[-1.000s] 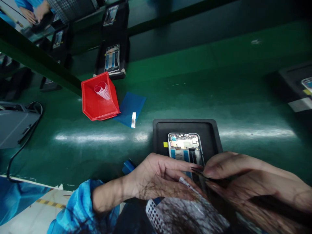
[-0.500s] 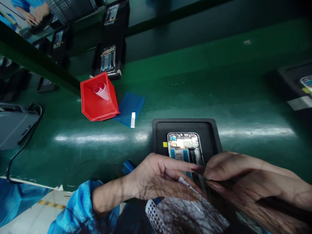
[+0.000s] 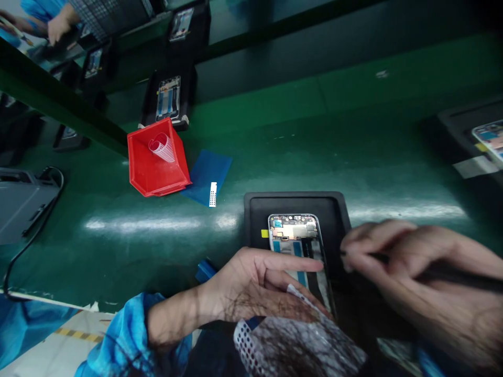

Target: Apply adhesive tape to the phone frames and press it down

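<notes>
An opened phone (image 3: 295, 230), its circuit board showing, lies in a black tray (image 3: 251, 209). Across its lower part reaches my left hand (image 3: 255, 288), index finger stretched out over the phone. Between the thumb and other fingers of that hand is a white sheet with rows of dark dots (image 3: 249, 348), curled and hanging toward me. To the right of the phone my right hand (image 3: 404, 267) is closed in a pinch, apart from the left. A tiny dark speck shows at its fingertips, too small to name. Strands of hair blur the lower part of the view.
A red bin (image 3: 157, 173) holds a rolled dotted sheet (image 3: 162, 147). Beside it lies a blue film (image 3: 210, 167) with a white dotted strip (image 3: 212, 195). Other trays with phones (image 3: 168, 98) stand behind. A grey device (image 3: 27, 201) with a cable is left. A co-worker's hand (image 3: 58, 26) shows far left.
My right hand has drawn away from my left fingertip, to the right and slightly up, still pinched. The left hand keeps its place with the sheet. The whole view has shifted slightly.
</notes>
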The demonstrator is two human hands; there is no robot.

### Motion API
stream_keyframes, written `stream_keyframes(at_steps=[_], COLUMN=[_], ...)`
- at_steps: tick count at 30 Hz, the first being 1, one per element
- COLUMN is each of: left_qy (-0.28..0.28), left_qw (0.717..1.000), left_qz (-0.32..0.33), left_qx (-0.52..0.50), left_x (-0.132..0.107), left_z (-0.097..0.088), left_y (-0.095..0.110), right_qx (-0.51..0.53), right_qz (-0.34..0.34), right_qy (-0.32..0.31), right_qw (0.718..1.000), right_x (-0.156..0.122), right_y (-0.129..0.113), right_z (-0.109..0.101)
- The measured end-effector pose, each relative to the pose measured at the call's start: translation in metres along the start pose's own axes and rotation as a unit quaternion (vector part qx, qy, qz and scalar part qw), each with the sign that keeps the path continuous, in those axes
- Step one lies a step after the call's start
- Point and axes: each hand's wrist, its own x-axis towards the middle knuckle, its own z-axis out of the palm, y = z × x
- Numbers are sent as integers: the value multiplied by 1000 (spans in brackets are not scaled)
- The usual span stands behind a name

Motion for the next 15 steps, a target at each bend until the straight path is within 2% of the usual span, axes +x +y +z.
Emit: stream_keyframes(at_steps=[2,6,10,13,15], left_qy=[1,18,33,27,31], left_qw=[1000,1000,999,1000,999], left_qz=[-4,-7,-6,-2,-5], left_qx=[5,8,7,13,8], left_x=[-2,-4,-3,-1,0], left_z=[3,6,6,6,7], left_y=[4,10,11,11,12], right_qx=[-16,-2,24,32,21], right_qz=[29,26,-43,-116,-140], right_qy=[56,32,-35,-104,-134], right_qw=[998,999,998,987,981], right_x=[8,18,9,2,0], right_y=[10,16,7,5,6], right_z=[-1,-2,-1,-1,-2])
